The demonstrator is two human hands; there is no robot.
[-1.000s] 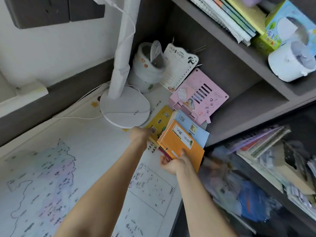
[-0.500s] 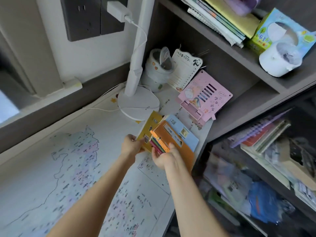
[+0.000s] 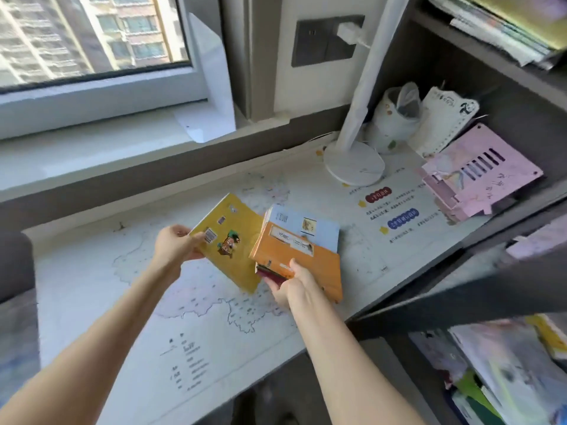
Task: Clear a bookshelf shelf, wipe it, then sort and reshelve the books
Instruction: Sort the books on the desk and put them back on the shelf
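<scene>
The left hand pinches the upper left corner of a yellow book, thumb on the cover beside the barcode and fingers curled behind. The book hangs tilted above the desk, with its back cover and a cartoon sticker facing up.

Just to its right, the right hand grips a small stack of books from below, thumb pressed on top and fingers wrapped under the near edge. An orange book is on top, a pale blue book sticks out behind it, and a dark red cover shows at the bottom by the fingers. The yellow book's right edge sits close against the stack; I cannot tell if they touch. Both are held in the air over the desk mat, which is printed with a map.

Farther back on the mat stands a white lamp, with a white cup and a notepad behind it. A pink board lies flat to their right, at the shelf opening. A white plug sits in the grey wall socket above the lamp. A window fills the upper left. To the right, the upper shelf carries flat-lying books, and the lower shelf holds a blurred jumble of books and papers.
</scene>
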